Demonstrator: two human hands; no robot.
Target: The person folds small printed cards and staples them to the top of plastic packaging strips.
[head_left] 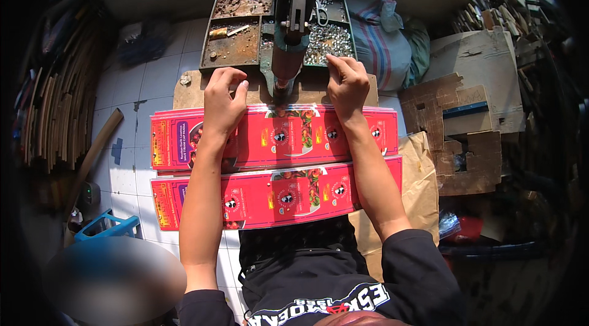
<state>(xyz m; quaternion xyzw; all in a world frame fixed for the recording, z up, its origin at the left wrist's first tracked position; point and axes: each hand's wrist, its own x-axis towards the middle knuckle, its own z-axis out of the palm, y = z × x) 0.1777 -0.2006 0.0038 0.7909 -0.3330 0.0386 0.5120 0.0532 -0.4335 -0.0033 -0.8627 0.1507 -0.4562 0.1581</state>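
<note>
A green hand press (289, 62) stands between my hands, its head over a brown board (190, 96). My right hand (348, 85) is closed, fingertips pinched at the near edge of a tray compartment full of small shiny metal eyelets (328, 42); whatever they grip is too small to make out. Left of the press, my left hand (224, 97) has curled fingers with thumb and forefinger close together; I cannot make out anything in them. Beneath my wrists lies a far stack of red printed card sheets (254, 142). A nearer stack of the same sheets (254, 200) lies under my forearms.
The divided metal tray (236, 50) behind the press also holds rusty bits and a small orange roll (218, 33). Striped sacks (383, 50) and cut cardboard (454, 135) stand at the right. Brown paper (423, 185) hangs beside my lap; a blue stool (110, 226) is at lower left.
</note>
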